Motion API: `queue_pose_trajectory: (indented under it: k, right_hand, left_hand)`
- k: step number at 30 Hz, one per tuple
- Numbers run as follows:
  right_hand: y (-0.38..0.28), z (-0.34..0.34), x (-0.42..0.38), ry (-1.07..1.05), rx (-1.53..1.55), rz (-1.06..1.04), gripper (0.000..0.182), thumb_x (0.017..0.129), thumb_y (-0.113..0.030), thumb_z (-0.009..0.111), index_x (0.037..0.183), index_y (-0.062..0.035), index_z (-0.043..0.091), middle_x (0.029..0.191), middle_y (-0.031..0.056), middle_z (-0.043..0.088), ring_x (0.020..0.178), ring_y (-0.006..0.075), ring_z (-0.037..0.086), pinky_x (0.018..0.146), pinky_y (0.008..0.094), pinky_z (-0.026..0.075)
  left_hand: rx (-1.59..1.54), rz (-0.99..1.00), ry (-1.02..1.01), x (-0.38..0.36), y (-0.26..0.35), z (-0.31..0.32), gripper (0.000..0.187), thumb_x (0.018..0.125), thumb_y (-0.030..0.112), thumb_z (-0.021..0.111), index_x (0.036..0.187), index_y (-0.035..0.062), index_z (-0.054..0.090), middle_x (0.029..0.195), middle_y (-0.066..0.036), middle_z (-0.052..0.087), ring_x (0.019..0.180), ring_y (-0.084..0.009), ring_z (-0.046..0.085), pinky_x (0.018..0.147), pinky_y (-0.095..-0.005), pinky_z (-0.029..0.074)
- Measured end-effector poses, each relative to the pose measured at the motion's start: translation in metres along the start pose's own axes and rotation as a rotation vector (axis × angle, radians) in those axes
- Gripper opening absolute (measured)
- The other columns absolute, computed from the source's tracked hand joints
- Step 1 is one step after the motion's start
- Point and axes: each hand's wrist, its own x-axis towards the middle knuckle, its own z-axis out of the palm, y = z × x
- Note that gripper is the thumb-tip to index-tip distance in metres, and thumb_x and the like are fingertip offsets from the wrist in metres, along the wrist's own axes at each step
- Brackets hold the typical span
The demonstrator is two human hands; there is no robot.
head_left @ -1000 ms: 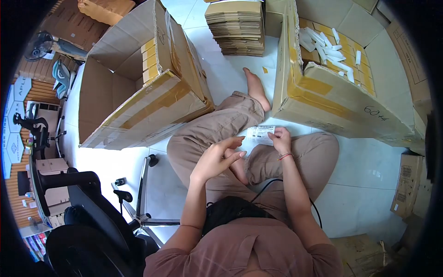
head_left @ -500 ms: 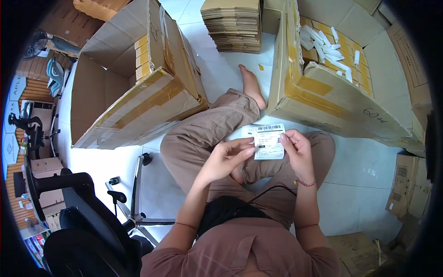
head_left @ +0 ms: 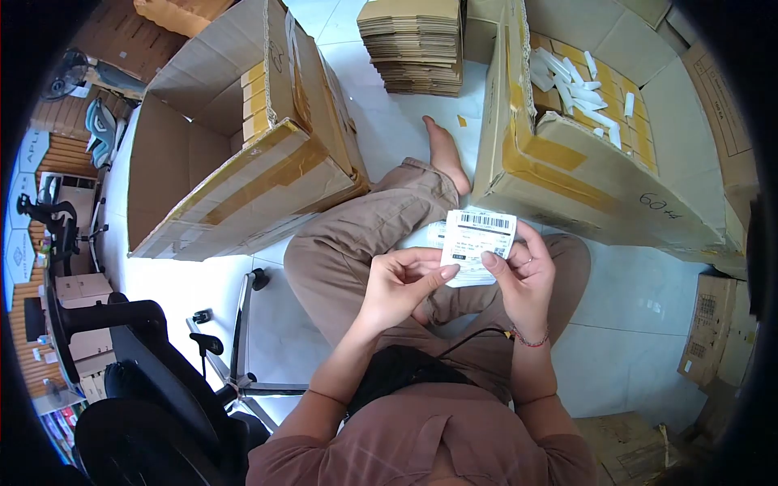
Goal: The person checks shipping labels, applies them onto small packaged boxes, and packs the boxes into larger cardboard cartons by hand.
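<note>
Brown cardboard, two large pieces: an open left carton [head_left: 243, 182], upper left of the frame, with small boxes [head_left: 254, 105] inside; and an open right carton [head_left: 567, 182], upper right, marked "60" and holding rows of tape-sealed boxes [head_left: 640, 121].

Black office chair [head_left: 154, 381], one: stood at lower left.

Flat cardboard stack [head_left: 412, 49], one: stood at top centre, between the cartons.

Hands, two, at centre: the left hand [head_left: 397, 283] was nearly closed, its thumb on the lower left corner of the printed label and its fingers curled beside and behind; the right hand [head_left: 527, 271] pinched the same label at its right side, thumb on the face.

Printed label [head_left: 478, 243], white: was held above the crossed legs [head_left: 356, 243], print towards the viewer. Its barcode edge pointed to the top of the frame; its slightly longer axis ran up and down, leaning a little. More white paper [head_left: 435, 235] showed behind its left edge.

White pieces [head_left: 585, 95], short and slender, several: lay loose on the boxes in the right carton, pointing various ways.

Bracelet [head_left: 531, 342], one: circled the right wrist.
</note>
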Motion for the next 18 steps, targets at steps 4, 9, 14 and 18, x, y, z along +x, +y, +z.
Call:
queue_pose_trajectory:
  k: [4,9,14,18]
  right_hand:
    - [-0.004,0.005,0.001,0.001,-0.049,-0.017,0.050,0.092,-0.001,0.063,0.135,0.0075,0.039,0.103,0.0156,0.070,0.096,0.0119,0.064,0.082,0.0241,0.051]
    - [0.014,-0.025,0.005,0.176,-0.216,-0.095,0.021,0.097,-0.004,0.056,0.115,0.0070,0.056,0.105,0.0097,0.068,0.097,0.0092,0.061,0.085,0.0223,0.047]
    - [-0.017,-0.036,0.004,0.217,-0.203,0.018,0.021,0.101,-0.015,0.050,0.107,0.0043,0.056,0.090,0.0116,0.069,0.062,0.0111,0.063,0.047,0.0202,0.045]
    - [-0.038,-0.021,-0.001,0.193,-0.113,0.053,0.021,0.100,-0.013,0.050,0.111,0.0049,0.052,0.090,0.0143,0.068,0.055,0.0160,0.064,0.039,0.0212,0.043]
  left_hand:
    - [0.016,0.018,-0.009,0.001,-0.004,-0.003,0.017,0.085,-0.003,0.070,0.100,-0.0082,0.065,0.094,-0.012,0.071,0.086,-0.0117,0.067,0.080,-0.0247,0.054]
    - [-0.079,0.193,0.124,0.033,-0.049,-0.017,0.019,0.086,0.002,0.070,0.102,-0.0051,0.064,0.094,-0.007,0.070,0.082,-0.0098,0.066,0.073,-0.0229,0.055]
    - [0.055,-0.006,0.051,0.086,-0.156,-0.030,0.019,0.087,0.009,0.072,0.102,-0.0007,0.064,0.088,-0.002,0.067,0.076,-0.0059,0.062,0.065,-0.0198,0.051]
    - [0.397,0.092,0.222,0.106,-0.222,-0.037,0.033,0.083,0.009,0.073,0.111,0.0002,0.059,0.087,-0.008,0.067,0.076,-0.0167,0.064,0.068,-0.0283,0.052]
